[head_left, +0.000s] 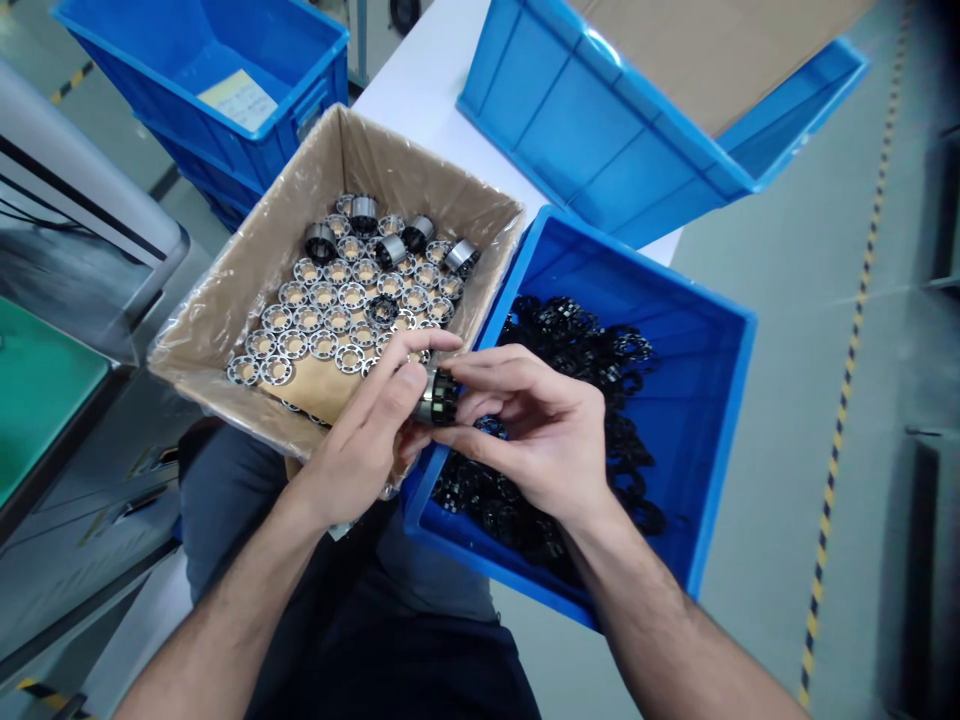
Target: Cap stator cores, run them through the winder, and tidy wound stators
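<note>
Between my two hands is a stator core (436, 396), a metal cylinder with a black slotted end piece. My left hand (375, 420) is closed round its metal side. The fingers of my right hand (536, 420) pinch at the black end, facing it from the right. Below and left of them, a plastic-lined carton (247, 240) holds rows of silver slotted rings (322, 295). Several loose cores with black ends, such as one metal cylinder (364, 213), lie on those rings. Under my right hand, a blue bin (686, 420) contains a heap of black plastic pieces (570, 330).
A large blue crate (547, 110) with cardboard (720, 50) in it stands on a white table (420, 75) beyond the carton. Stacked blue crates (187, 60) are at the upper left. To the left is a machine with a green surface (41, 390). Yellow-black tape (840, 440) marks the floor.
</note>
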Demonstrator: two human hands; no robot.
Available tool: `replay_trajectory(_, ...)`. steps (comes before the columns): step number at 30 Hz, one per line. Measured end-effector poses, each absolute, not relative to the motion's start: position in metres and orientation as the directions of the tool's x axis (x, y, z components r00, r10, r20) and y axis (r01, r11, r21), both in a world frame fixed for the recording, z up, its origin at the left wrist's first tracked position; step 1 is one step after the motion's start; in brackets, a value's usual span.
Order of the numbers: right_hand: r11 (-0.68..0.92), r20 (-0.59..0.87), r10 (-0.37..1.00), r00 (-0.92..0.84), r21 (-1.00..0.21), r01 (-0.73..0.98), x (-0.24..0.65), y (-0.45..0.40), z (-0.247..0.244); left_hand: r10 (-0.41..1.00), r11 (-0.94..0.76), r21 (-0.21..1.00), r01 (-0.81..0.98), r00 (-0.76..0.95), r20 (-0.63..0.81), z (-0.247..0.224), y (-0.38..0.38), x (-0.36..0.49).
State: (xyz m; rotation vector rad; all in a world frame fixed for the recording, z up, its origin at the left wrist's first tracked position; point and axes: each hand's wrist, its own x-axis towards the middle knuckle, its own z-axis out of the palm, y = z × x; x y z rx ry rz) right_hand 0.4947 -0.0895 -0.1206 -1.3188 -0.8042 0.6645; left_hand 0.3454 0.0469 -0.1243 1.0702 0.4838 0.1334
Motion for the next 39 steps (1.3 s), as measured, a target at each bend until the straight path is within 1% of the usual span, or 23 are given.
replay_trajectory(4,0.163,0.179,0.812,0.555,-0.984,0.079,0.495,-0.092,-0.12,0.299,0.458,0.874,0.162,0.898,-0.323,-0.124,0.046,0.345)
replay_trajectory(6,0.145,0.175,0.804,0.568,-0.985,0.098,0.492,-0.091,-0.121,0.302,0.412,0.898,0.156,0.906,-0.296,-0.123,0.045,0.346)
replay_trajectory(7,0.135,0.172,0.795,0.581,-0.985,0.106,0.491,-0.091,-0.122,0.314,0.375,0.918,0.133,0.913,-0.26,-0.121,0.046,0.347)
replay_trajectory(9,0.107,0.166,0.783,0.6,-0.985,0.134,0.49,-0.089,-0.123,0.358,0.245,0.967,0.073,0.92,-0.16,-0.116,0.051,0.347)
replay_trajectory(11,0.063,0.148,0.786,0.6,-0.985,0.161,0.49,-0.088,-0.124,0.406,0.011,0.996,0.083,0.91,-0.081,-0.11,0.063,0.343)
replay_trajectory(12,0.038,0.13,0.792,0.597,-0.986,0.165,0.492,-0.087,-0.124,0.428,-0.134,0.981,0.14,0.901,-0.071,-0.106,0.072,0.339)
replay_trajectory(13,0.012,0.109,0.798,0.593,-0.986,0.164,0.494,-0.087,-0.124,0.448,-0.272,0.935,0.228,0.89,-0.087,-0.104,0.081,0.335)
replay_trajectory(14,-0.011,0.093,0.8,0.592,-0.985,0.17,0.496,-0.087,-0.125,0.455,-0.391,0.864,0.317,0.883,-0.118,-0.103,0.091,0.331)
replay_trajectory(16,-0.058,0.088,0.81,0.58,-0.972,0.228,0.5,-0.088,-0.127,0.431,-0.567,0.698,0.437,0.88,-0.2,-0.105,0.108,0.324)
replay_trajectory(19,-0.087,0.139,0.857,0.496,-0.91,0.406,0.502,-0.089,-0.131,0.353,-0.731,0.484,0.481,0.874,-0.334,-0.114,0.119,0.317)
replay_trajectory(21,-0.081,0.166,0.884,0.437,-0.867,0.492,0.502,-0.089,-0.133,0.379,-0.771,0.403,0.492,0.864,-0.331,-0.112,0.114,0.313)
replay_trajectory(22,-0.076,0.173,0.893,0.417,-0.852,0.517,0.502,-0.089,-0.134,0.409,-0.771,0.397,0.498,0.865,-0.291,-0.107,0.107,0.31)
replay_trajectory(23,-0.074,0.175,0.898,0.403,-0.844,0.532,0.502,-0.089,-0.134,0.443,-0.76,0.416,0.499,0.866,-0.232,-0.1,0.098,0.305)
replay_trajectory(25,-0.065,0.175,0.908,0.382,-0.84,0.539,0.501,-0.088,-0.133,0.503,-0.718,0.503,0.481,0.858,-0.103,-0.083,0.072,0.29)
replay_trajectory(27,-0.066,0.164,0.914,0.372,-0.843,0.533,0.501,-0.088,-0.132,0.557,-0.641,0.617,0.457,0.829,-0.036,-0.069,0.038,0.263)
replay_trajectory(28,-0.08,0.148,0.915,0.376,-0.845,0.529,0.5,-0.087,-0.131,0.576,-0.586,0.67,0.456,0.816,-0.051,-0.065,0.019,0.246)
replay_trajectory(30,-0.13,0.11,0.908,0.403,-0.842,0.524,0.499,-0.086,-0.133,0.595,-0.449,0.738,0.503,0.785,-0.173,-0.067,-0.018,0.206)
replay_trajectory(32,-0.177,0.088,0.893,0.442,-0.833,0.524,0.497,-0.085,-0.135,0.616,-0.303,0.744,0.596,0.718,-0.324,-0.076,-0.053,0.164)
replay_trajectory(34,-0.194,0.092,0.878,0.469,-0.828,0.526,0.495,-0.085,-0.138,0.662,-0.181,0.718,0.672,0.623,-0.416,-0.085,-0.083,0.125)
replay_trajectory(36,-0.197,0.104,0.868,0.485,-0.824,0.531,0.491,-0.084,-0.137,0.74,-0.083,0.692,0.717,0.51,-0.439,-0.088,-0.109,0.089)
replay_trajectory(39,-0.213,0.105,0.861,0.497,-0.813,0.542,0.484,-0.083,-0.129,0.877,0.021,0.677,0.736,0.311,-0.366,-0.077,-0.137,0.037)
